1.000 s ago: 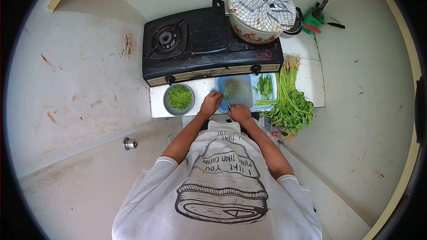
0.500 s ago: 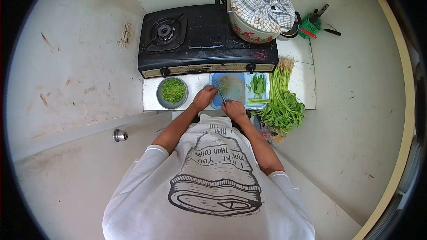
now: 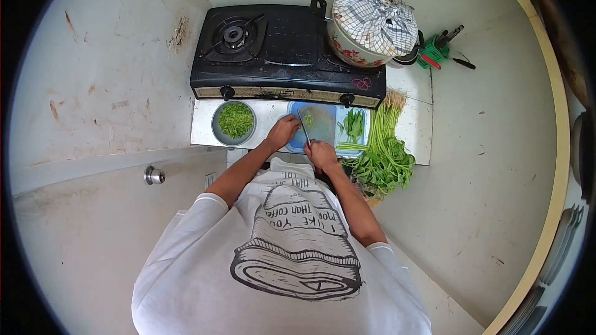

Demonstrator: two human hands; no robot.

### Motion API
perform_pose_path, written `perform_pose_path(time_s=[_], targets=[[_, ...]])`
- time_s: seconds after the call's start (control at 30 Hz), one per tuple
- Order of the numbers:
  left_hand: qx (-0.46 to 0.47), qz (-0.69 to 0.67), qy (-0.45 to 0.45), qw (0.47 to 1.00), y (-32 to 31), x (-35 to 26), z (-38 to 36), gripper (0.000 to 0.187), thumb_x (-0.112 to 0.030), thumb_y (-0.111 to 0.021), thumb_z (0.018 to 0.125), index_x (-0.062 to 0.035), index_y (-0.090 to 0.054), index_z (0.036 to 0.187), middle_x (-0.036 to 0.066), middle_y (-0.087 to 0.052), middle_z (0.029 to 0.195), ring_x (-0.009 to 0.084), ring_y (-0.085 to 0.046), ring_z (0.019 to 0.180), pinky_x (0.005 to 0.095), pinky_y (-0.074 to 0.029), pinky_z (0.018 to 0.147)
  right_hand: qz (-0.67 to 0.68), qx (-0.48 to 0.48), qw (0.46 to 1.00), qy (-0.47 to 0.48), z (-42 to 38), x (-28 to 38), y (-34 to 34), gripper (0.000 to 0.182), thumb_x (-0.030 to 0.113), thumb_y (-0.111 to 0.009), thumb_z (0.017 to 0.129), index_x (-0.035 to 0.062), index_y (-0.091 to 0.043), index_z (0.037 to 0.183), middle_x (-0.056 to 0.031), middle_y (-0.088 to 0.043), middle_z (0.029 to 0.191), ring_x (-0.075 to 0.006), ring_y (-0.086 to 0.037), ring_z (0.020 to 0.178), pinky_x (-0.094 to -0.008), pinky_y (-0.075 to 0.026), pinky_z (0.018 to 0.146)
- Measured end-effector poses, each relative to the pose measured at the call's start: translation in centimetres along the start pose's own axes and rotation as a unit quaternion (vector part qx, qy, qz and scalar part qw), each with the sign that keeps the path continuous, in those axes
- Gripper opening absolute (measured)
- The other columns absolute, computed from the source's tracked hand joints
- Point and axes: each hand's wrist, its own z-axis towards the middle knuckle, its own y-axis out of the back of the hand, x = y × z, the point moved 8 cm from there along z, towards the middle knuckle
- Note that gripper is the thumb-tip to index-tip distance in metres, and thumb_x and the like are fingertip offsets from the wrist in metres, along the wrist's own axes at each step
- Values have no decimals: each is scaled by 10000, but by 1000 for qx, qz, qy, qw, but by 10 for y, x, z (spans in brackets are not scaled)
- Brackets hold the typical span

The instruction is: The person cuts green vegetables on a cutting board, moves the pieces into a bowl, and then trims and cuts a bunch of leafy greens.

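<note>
The right hand [image 3: 321, 153] is closed around the handle of a knife [image 3: 305, 126], whose blade slants up and to the left over a blue cutting board [image 3: 324, 125]. The left hand [image 3: 283, 131] rests on the left edge of that board just beside the blade, fingers curled down; whether it pins anything underneath cannot be told at this size. A few bits of chopped green lie on the board near the knife tip. On the right part of the board sits a small pile of green leaves and stems [image 3: 354, 125], and beyond it a long bundle of leafy greens [image 3: 383, 156] lies on the counter [image 3: 419, 125], roots pointing toward the wall. Left of the board, a round metal bowl [image 3: 235, 122] holds finely chopped greens. Behind all this stands a black two-burner gas stove [image 3: 280, 46], with a floral pot under a checked cloth [image 3: 372, 25] on its right burner.
</note>
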Motion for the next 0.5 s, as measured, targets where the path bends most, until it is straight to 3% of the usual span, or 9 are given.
perform_pose_path(time_s=[0.17, 0.4, 0.5], targets=[[-17, -20, -26, 999, 4, -3, -1, 125, -55, -637, 917, -17, -707, 1013, 185, -592, 894, 405, -630, 860, 467, -541, 799, 15, 8, 1000, -25, -2, -4, -14, 454, 401, -509, 1021, -6, -710, 1050, -282, -724, 881, -461, -714, 839, -533, -570, 795], [5, -23, -14, 1000, 5, -2, 0, 99, -53, -655, 916, -8, -694, 995, 161, -609, 945, 390, -640, 879, 458, -548, 805, 9, 7, 1000, -24, -1, 4, -18, 445, 377, -502, 1024, 4, -739, 968, -259, -734, 931, -439, -719, 878, -517, -569, 816], [18, -13, -49, 999, 4, -2, -1, 109, -47, -647, 918, -4, -686, 1010, 165, -605, 948, 392, -637, 872, 461, -548, 808, 7, 6, 999, -31, 6, 7, -15, 443, 376, -503, 1022, 15, -749, 946, -248, -738, 947, -429, -723, 885, -508, -571, 816]])
